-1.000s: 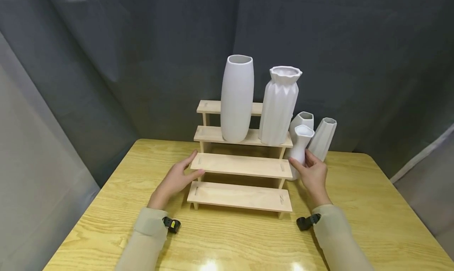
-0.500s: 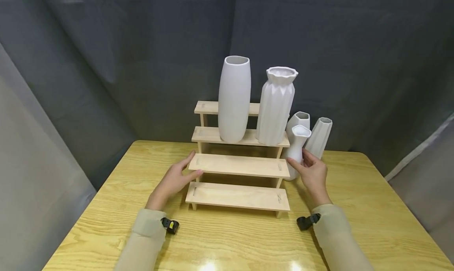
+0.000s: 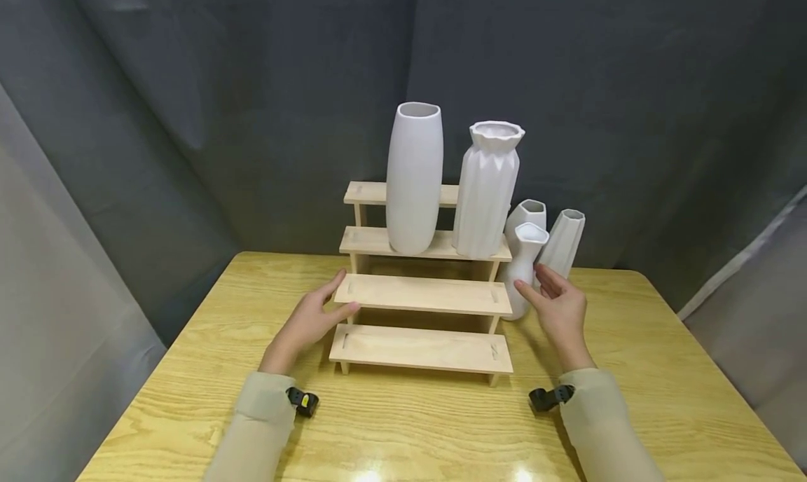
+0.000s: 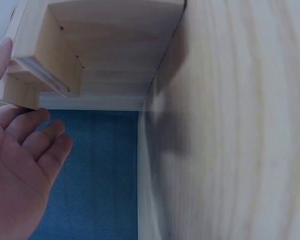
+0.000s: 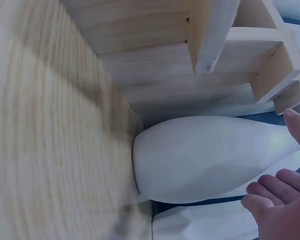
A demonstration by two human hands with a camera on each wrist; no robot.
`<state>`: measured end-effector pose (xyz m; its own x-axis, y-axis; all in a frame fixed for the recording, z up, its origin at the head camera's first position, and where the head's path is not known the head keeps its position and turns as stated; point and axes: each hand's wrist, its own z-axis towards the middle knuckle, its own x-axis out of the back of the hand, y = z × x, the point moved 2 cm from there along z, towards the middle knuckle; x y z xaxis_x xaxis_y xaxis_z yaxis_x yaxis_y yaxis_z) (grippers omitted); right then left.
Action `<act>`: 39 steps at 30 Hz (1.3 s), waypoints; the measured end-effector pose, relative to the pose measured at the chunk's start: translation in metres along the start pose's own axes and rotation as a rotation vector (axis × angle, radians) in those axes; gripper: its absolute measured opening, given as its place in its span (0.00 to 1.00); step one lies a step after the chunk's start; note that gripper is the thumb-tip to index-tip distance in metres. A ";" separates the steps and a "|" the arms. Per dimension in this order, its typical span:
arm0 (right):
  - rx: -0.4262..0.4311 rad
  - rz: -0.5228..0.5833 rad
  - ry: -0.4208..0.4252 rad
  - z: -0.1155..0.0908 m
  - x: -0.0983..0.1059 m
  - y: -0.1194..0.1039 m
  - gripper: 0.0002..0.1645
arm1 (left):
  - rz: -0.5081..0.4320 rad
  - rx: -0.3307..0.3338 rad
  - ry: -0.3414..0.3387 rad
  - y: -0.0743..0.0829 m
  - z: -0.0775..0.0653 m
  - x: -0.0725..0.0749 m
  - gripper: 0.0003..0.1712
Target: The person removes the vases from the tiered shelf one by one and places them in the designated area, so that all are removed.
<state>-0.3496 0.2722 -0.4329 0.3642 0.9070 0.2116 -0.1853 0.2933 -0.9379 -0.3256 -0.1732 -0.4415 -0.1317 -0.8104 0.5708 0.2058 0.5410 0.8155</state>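
Note:
My left hand (image 3: pixel 309 321) rests at the left end of a pale wooden four-step display stand (image 3: pixel 422 293). Its thumb lies by the front of a step, and the fingers extend loosely along the stand's side in the left wrist view. To the right of the stand, my right hand (image 3: pixel 561 310) is held with thumb and fingers apart beside a white waisted vase (image 3: pixel 523 268); nothing shows between them. On an upper step stand a tall smooth white vase (image 3: pixel 414 181) and a pleated white vase (image 3: pixel 487 195) with a flared, wavy rim.
Behind the waisted vase are a white vase with an angular mouth (image 3: pixel 528 209) and a tapered faceted vase (image 3: pixel 563 244), both partly hidden. Everything stands on a wood-grain table (image 3: pixel 403 426). Dark grey curtain (image 3: pixel 252 118) hangs behind it.
My right hand has drawn slightly away from the stand's right end, leaving a small gap. The scene has shifted a little leftward in view; the left hand keeps its place at the stand.

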 end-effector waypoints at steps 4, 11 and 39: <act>-0.001 0.002 -0.005 -0.003 0.002 -0.002 0.41 | -0.006 0.007 -0.001 -0.002 0.000 -0.001 0.49; 0.002 0.030 -0.027 -0.011 0.005 -0.016 0.41 | 0.020 0.002 0.017 -0.002 0.002 -0.001 0.50; 0.151 0.094 -0.086 -0.029 0.007 -0.071 0.36 | 0.002 -0.006 0.012 -0.002 0.001 -0.001 0.51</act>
<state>-0.3077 0.2492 -0.3731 0.2610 0.9531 0.1533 -0.3519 0.2418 -0.9042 -0.3273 -0.1732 -0.4433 -0.1191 -0.8119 0.5715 0.2117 0.5416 0.8135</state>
